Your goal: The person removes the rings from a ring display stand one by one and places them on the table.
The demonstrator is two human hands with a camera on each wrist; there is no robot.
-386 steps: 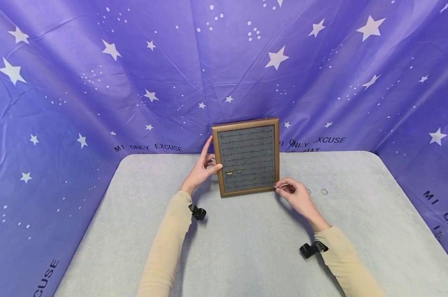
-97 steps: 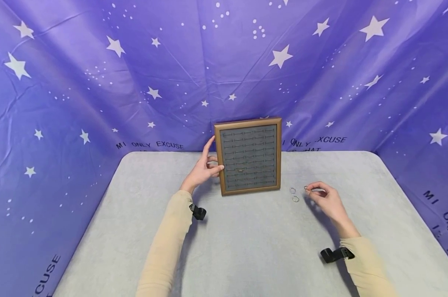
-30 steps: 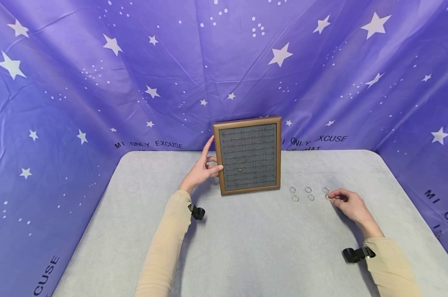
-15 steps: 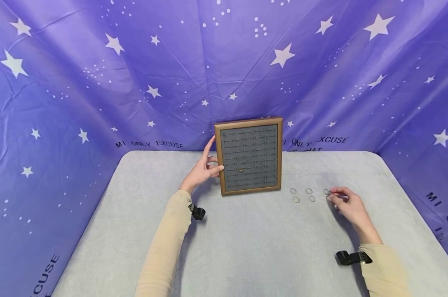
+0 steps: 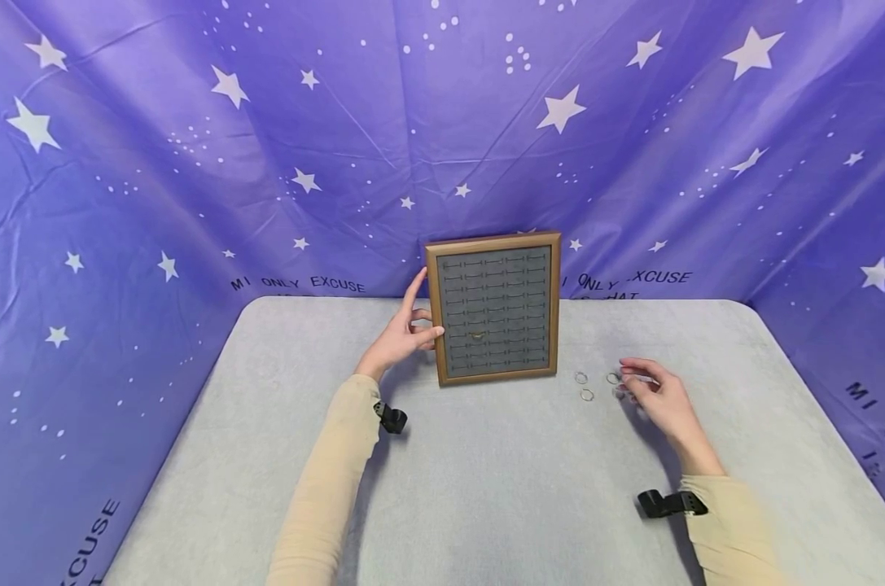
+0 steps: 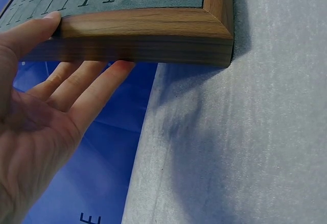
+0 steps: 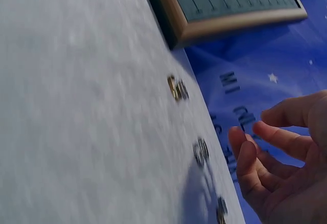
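A wooden ring display frame (image 5: 493, 308) with a grey slotted pad stands upright at the back of the table. My left hand (image 5: 415, 324) holds its left edge, thumb on the front and fingers behind; the left wrist view shows the same grip on the frame (image 6: 138, 30) by that hand (image 6: 46, 106). One small ring (image 5: 475, 334) sits in a lower slot. Several metal rings (image 5: 587, 395) lie in pairs on the table right of the frame. My right hand (image 5: 636, 382) hovers over them with relaxed fingers, holding nothing. The right wrist view shows the rings (image 7: 178, 89) beside that hand (image 7: 276, 163).
The table (image 5: 486, 505) has a grey felt cover with rounded corners. A purple starry cloth backdrop (image 5: 266, 163) closes it in at the back and on both sides. Black wrist straps (image 5: 391, 417) sit on both beige sleeves.
My right hand has slid left along the row of rings, from the rightmost pair toward the middle pair. The left hand and the frame have stayed put.
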